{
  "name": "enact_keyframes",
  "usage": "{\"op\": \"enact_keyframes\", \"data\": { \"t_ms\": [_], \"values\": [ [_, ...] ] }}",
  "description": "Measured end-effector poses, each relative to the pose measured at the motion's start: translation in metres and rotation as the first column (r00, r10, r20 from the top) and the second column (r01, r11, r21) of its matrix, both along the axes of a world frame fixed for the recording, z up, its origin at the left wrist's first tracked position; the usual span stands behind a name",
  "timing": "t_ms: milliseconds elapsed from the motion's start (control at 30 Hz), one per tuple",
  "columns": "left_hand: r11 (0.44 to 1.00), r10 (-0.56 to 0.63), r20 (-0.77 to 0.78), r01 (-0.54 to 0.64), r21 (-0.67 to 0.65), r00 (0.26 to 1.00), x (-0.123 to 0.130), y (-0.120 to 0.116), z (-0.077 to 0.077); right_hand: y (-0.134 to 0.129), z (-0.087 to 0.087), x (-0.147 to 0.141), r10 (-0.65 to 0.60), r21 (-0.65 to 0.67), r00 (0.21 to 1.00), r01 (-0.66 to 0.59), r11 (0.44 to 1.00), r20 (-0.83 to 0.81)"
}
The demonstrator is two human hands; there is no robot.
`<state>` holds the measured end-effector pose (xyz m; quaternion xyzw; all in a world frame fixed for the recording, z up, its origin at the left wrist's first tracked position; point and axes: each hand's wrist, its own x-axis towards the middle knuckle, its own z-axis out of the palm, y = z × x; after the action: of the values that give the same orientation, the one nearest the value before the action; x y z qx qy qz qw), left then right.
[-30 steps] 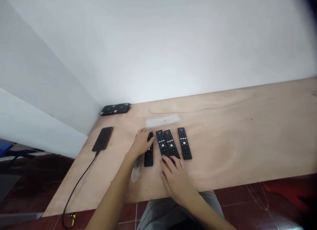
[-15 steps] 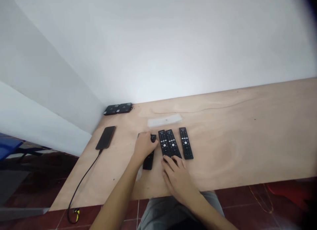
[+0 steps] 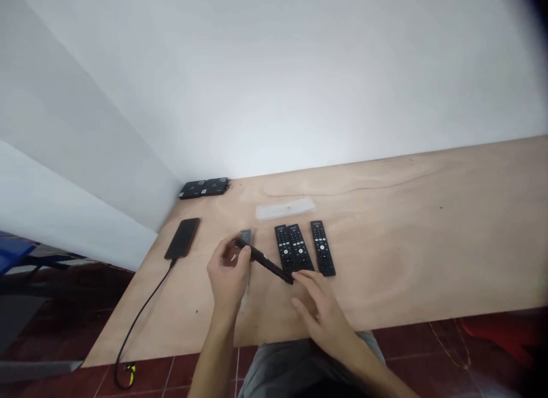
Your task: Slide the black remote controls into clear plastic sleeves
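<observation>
My left hand (image 3: 229, 266) pinches one end of a black remote control (image 3: 266, 262), turned on its edge and slanting down to the right. Close to its lower end is my right hand (image 3: 323, 306), fingers apart; whether a fingertip touches it I cannot tell. Two more black remotes, a left one (image 3: 282, 244) and a right one (image 3: 298, 244), lie side by side just behind my right fingers. A third remote (image 3: 322, 246) lies apart to their right. Partly covered by my left hand, another remote (image 3: 246, 236) lies in what looks like a clear plastic sleeve (image 3: 245, 298).
A flat translucent plastic sleeve (image 3: 285, 208) lies behind the remotes on the wooden table (image 3: 428, 244). To the left is a phone (image 3: 182, 238) with a black cable (image 3: 143, 312) running over the edge. Two black boxes, one (image 3: 192, 189) beside the other (image 3: 214, 186), sit in the corner.
My left hand has lifted the remote off the table and turned it on edge, its far end swinging right. My right hand has moved slightly right, off the paired remotes' lower ends.
</observation>
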<state>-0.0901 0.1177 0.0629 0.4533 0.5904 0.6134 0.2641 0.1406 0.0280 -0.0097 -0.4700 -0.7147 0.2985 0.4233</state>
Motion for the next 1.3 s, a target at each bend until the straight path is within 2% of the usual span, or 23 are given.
{"op": "enact_keyframes", "data": {
  "t_ms": [167,300,400,533,733,1000,1167,1300],
  "values": [
    [0.998,-0.011,0.276,0.03,-0.061,0.961,0.014,-0.037,-0.01,0.008,0.015,0.017,-0.038,-0.151,0.979,0.007,0.988,-0.2],
    [0.983,-0.058,0.302,0.107,-0.148,0.952,0.019,-0.054,-0.024,0.018,0.023,0.034,-0.152,-0.283,0.939,0.062,0.957,-0.308],
    [0.957,-0.107,0.3,0.179,-0.226,0.948,0.022,-0.066,-0.035,0.024,0.017,0.046,-0.201,-0.308,0.874,0.063,0.949,-0.443],
    [0.932,-0.143,0.371,0.251,-0.262,0.918,0.029,-0.079,-0.048,0.023,0.001,0.058,-0.202,-0.35,0.795,-0.014,0.937,-0.572],
    [0.943,-0.026,0.548,0.202,-0.265,0.836,0.035,-0.08,-0.065,0.016,-0.012,0.065,-0.256,-0.41,0.769,-0.008,0.912,-0.585],
    [0.966,0.05,0.498,0.086,-0.245,0.866,0.039,-0.073,-0.07,0.018,-0.008,0.06,-0.35,-0.424,0.786,0.125,0.897,-0.509],
    [0.971,0.043,0.452,0.068,-0.228,0.891,0.042,-0.076,-0.073,0.019,-0.011,0.061,-0.355,-0.417,0.774,0.13,0.899,-0.524],
    [0.976,-0.044,0.451,0.135,-0.17,0.891,0.04,-0.078,-0.079,0.017,-0.018,0.062,-0.355,-0.426,0.761,0.116,0.897,-0.542]
  ]
}}
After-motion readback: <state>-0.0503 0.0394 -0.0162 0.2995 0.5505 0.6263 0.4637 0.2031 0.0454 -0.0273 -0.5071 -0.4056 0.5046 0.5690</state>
